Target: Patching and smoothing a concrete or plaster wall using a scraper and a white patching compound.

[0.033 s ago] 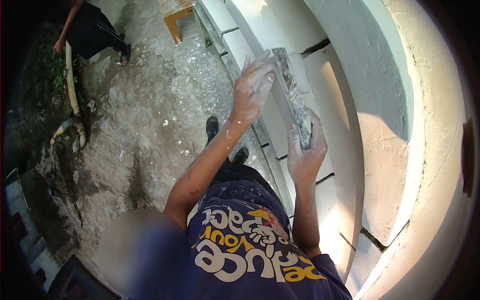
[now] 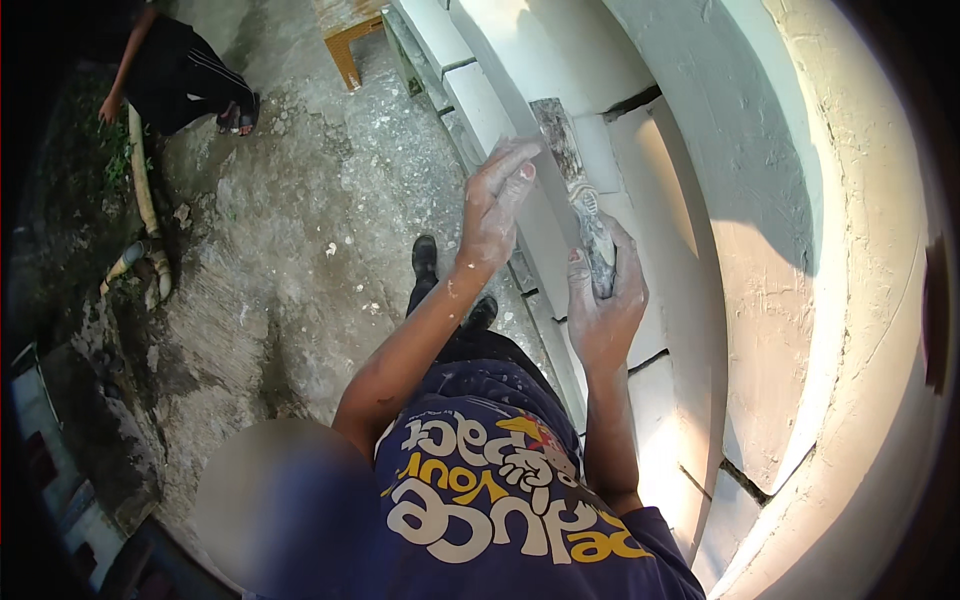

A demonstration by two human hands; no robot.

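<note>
Tool (image 2: 584, 203) and right hand (image 2: 608, 318) were together. The right hand was wrapped around the tool's gray, dusty handle, with the thumb on the left side and the other fingers on the right. The tool's flat, dark, worn end pointed up and a bit to the left. The tool was held up by the pale block wall (image 2: 650, 200), near the wall's left edge. I could not tell if it touched the blocks.

The left hand (image 2: 490, 215) was just beside the tool, on its left. Its fingers were bent, with the thumb close to them. I could not tell if it had hold of anything or touched the tool. Both hands looked white with dust.

The person wore a dark blue shirt (image 2: 500, 490) with big white and yellow letters. Dark shoes (image 2: 425, 258) stood on the rough gray floor (image 2: 310, 210). A yellow-brown stool or table (image 2: 345, 45) was at the floor's top edge, by the wall. Another person (image 2: 185, 75) in dark clothes was near the floor's top left corner. A pale pipe (image 2: 142, 190) lay along the floor's left side.
</note>
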